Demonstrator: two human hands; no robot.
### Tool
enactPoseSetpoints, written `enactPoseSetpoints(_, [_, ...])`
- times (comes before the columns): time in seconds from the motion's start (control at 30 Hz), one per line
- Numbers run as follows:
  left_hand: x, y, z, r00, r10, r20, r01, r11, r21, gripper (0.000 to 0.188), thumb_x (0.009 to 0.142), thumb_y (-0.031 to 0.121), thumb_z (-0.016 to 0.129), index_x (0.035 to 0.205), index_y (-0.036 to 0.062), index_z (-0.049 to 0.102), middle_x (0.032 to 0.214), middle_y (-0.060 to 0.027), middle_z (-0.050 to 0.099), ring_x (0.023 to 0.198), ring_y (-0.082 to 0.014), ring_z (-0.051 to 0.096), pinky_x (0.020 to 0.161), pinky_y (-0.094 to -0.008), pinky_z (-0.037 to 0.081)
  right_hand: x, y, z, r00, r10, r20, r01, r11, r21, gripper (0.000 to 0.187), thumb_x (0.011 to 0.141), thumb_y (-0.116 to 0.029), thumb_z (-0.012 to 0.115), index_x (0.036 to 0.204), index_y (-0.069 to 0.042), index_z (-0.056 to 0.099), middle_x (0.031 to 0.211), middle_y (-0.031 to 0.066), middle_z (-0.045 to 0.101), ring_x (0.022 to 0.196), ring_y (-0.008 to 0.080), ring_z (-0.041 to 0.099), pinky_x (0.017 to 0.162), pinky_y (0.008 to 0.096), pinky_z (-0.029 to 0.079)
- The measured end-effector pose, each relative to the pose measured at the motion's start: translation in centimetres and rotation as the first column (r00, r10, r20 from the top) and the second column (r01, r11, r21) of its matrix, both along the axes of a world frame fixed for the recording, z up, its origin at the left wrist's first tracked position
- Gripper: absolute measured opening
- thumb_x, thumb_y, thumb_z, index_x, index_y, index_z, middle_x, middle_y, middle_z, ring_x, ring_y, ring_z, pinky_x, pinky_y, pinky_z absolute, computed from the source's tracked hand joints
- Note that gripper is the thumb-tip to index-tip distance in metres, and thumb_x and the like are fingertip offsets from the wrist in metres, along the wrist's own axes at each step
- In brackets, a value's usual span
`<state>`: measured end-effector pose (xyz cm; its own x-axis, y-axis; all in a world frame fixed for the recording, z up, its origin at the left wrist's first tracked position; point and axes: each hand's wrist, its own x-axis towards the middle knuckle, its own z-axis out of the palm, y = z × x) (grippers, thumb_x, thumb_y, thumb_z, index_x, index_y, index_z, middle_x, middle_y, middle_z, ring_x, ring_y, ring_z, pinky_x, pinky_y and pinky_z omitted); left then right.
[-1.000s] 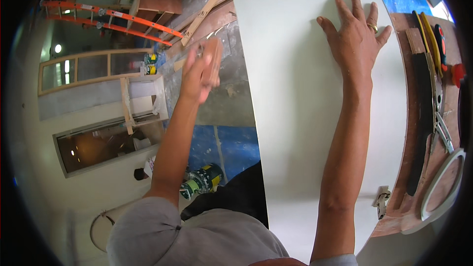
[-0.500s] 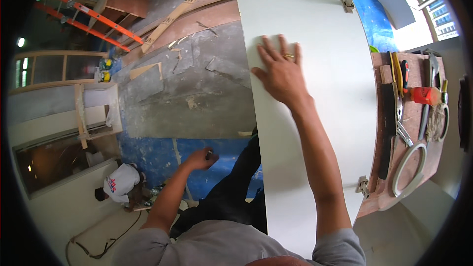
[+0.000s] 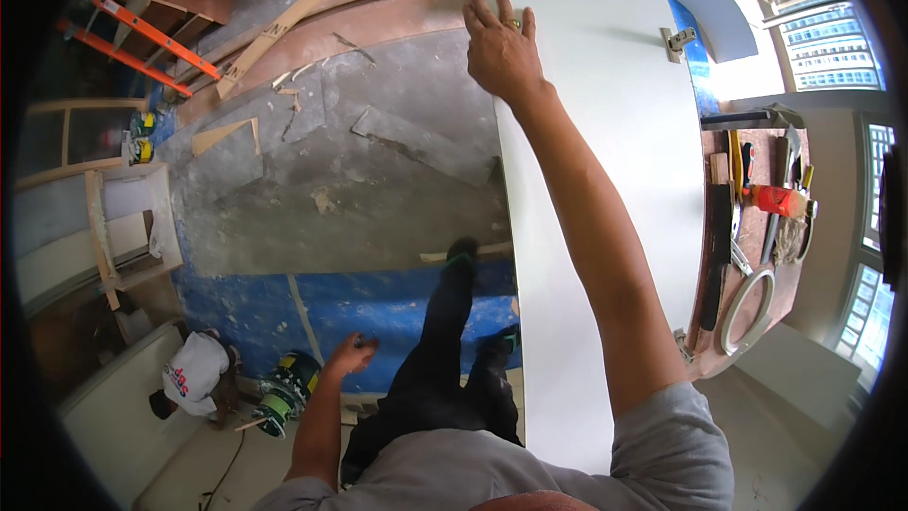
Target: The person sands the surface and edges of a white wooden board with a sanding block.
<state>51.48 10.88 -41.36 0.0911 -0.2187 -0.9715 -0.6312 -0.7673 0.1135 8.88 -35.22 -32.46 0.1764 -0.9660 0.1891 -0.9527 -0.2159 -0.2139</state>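
Note:
A long white cabinet door (image 3: 605, 132) lies in front of me on the right, with one metal hinge (image 3: 677, 44) at its far right edge and another hinge (image 3: 683, 345) nearer. My right hand (image 3: 504, 49) rests palm down on its far left corner, fingers stretched and slightly apart, a ring on one finger. Low on the left, over a blue floor sheet, my left hand (image 3: 352, 355) is curled around a small dark thing, mostly hidden by the fingers.
Right of the door, a wooden board (image 3: 757, 255) bears tools, an orange-red bottle (image 3: 778, 200) and a tape roll (image 3: 747, 310). A co-worker (image 3: 194, 374) bends at lower left beside buckets (image 3: 284, 393). An orange ladder (image 3: 151, 33) stands far left; wood scraps litter the grey sheet (image 3: 378, 199).
My right hand has slid from the middle of the door's far part to its far left corner. The left hand remains closed, lower and further left. My view has shifted.

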Motion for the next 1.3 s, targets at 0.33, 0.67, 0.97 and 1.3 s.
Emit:
enactPoseSetpoints(0.33, [-0.6,0.2,-4.9,0.989,0.064,-0.133,-0.096,0.964,-0.249,0.076,0.089,0.036,0.075,0.143,-0.0076,0.046,0.090,-0.0143,0.069,0.074,-0.0212,0.067,0.064,-0.0356,0.053,-1.0,14.7,2.2,0.995,0.099,0.029,-0.100,0.993,0.062,0.045,0.102,-0.018,0.049,0.145,-0.004,0.052,0.161,0.0103,0.040,0.150,0.0345,0.034,0.123,0.0573,0.025])
enactPoseSetpoints(0.67, [-4.5,2.1,-1.9,0.989,0.056,-0.135,-0.099,0.936,-0.339,0.071,0.089,0.036,0.074,0.142,-0.0043,0.049,0.093,-0.0166,0.071,0.071,-0.0207,0.069,0.066,-0.0340,0.054,-1.5,27.2,1.8,0.988,0.104,0.111,-0.109,0.993,0.043,0.041,0.101,-0.013,0.046,0.138,0.001,0.058,0.159,0.0137,0.044,0.148,0.0340,0.039,0.124,0.0536,0.027])
enactPoseSetpoints(0.97, [-15.1,0.9,3.5,0.975,0.065,-0.214,-0.182,0.786,-0.590,0.062,0.091,0.037,0.076,0.135,-0.0021,0.054,0.080,-0.0083,0.066,0.068,-0.0148,0.062,0.064,-0.0325,0.051,-2.0,38.6,2.2,0.984,0.113,0.137,-0.118,0.993,0.023,0.042,0.103,-0.016,0.045,0.140,0.000,0.056,0.160,0.0130,0.043,0.148,0.0331,0.040,0.124,0.0536,0.027])
enactPoseSetpoints(1.3, [-21.6,-0.2,6.4,0.958,0.017,-0.287,-0.235,0.618,-0.750,0.062,0.092,0.025,0.073,0.144,0.0018,0.049,0.099,-0.0111,0.063,0.078,-0.0149,0.062,0.061,-0.0296,0.049,-1.8,47.8,1.7,0.986,0.078,0.145,-0.078,0.997,-0.002,0.047,0.096,-0.012,0.049,0.140,0.000,0.056,0.159,0.0132,0.043,0.149,0.0349,0.037,0.123,0.0576,0.026])
